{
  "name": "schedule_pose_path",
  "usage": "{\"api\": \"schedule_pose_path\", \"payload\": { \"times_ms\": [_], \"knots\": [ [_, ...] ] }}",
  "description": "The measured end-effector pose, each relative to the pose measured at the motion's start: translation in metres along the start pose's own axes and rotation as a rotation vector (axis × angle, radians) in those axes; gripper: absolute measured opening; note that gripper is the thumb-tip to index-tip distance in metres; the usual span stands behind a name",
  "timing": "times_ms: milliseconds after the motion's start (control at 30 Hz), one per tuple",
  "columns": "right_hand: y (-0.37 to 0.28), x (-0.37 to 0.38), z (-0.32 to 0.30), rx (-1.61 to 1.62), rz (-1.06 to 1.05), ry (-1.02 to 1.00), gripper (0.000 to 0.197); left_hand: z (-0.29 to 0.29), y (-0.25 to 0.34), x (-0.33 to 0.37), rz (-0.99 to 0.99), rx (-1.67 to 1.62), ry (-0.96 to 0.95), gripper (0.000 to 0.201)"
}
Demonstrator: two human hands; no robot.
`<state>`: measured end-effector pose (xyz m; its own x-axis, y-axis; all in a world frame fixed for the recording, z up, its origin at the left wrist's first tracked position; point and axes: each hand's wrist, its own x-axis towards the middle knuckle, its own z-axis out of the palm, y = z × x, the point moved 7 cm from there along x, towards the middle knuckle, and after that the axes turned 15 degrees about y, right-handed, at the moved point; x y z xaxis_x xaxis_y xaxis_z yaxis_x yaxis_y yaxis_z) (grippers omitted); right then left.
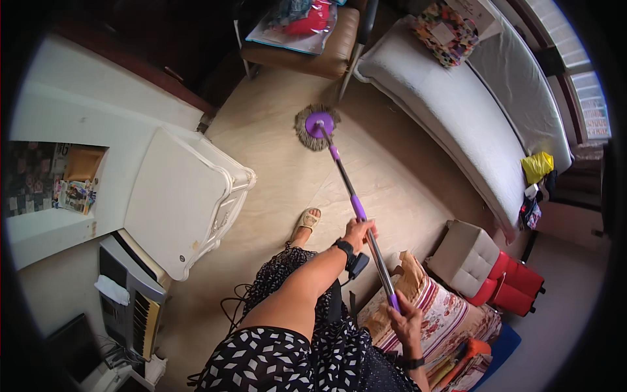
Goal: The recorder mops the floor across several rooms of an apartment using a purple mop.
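Note:
I hold a mop with a silver and purple pole (pixel 346 183) in both hands. My left hand (pixel 358 232) grips the pole at mid length, just below a purple sleeve. My right hand (pixel 405 315) is closed around the purple top end of the pole. The round mop head (pixel 316 127), with a purple disc and grey-brown fringe, rests on the beige floor (pixel 274 157) ahead of me, close to a brown chair. My sandalled foot (pixel 307 221) stands on the floor behind it.
A white table (pixel 179 196) stands to my left, with a keyboard instrument (pixel 134 297) below it. A brown chair (pixel 313 55) is ahead, a long white sofa (pixel 450 111) to the right. A beige stool (pixel 465 256), red boxes (pixel 516 284) and a floral cushion (pixel 437 307) sit at right.

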<state>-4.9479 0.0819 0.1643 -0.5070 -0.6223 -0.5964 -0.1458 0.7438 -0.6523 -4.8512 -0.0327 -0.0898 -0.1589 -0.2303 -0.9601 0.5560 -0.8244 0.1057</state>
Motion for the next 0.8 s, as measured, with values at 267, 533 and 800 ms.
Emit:
{"api": "schedule_pose_path", "payload": {
  "times_ms": [267, 533, 800],
  "knots": [
    [-0.145, 0.161, 0.192, -0.156, -0.327, -0.227, 0.059, 0.040, 0.226, 0.026, 0.364, -0.130, -0.319, 0.012],
    [-0.156, 0.141, 0.187, -0.380, -0.480, -0.388, 0.056, 0.008, 0.213, 0.008, 0.249, -0.099, -0.229, 0.011],
    [-0.075, 0.092, 0.041, -0.583, -0.374, -0.455, 0.056, 0.008, 0.036, -0.064, -0.059, -0.040, -0.418, 0.015]
  ]
}}
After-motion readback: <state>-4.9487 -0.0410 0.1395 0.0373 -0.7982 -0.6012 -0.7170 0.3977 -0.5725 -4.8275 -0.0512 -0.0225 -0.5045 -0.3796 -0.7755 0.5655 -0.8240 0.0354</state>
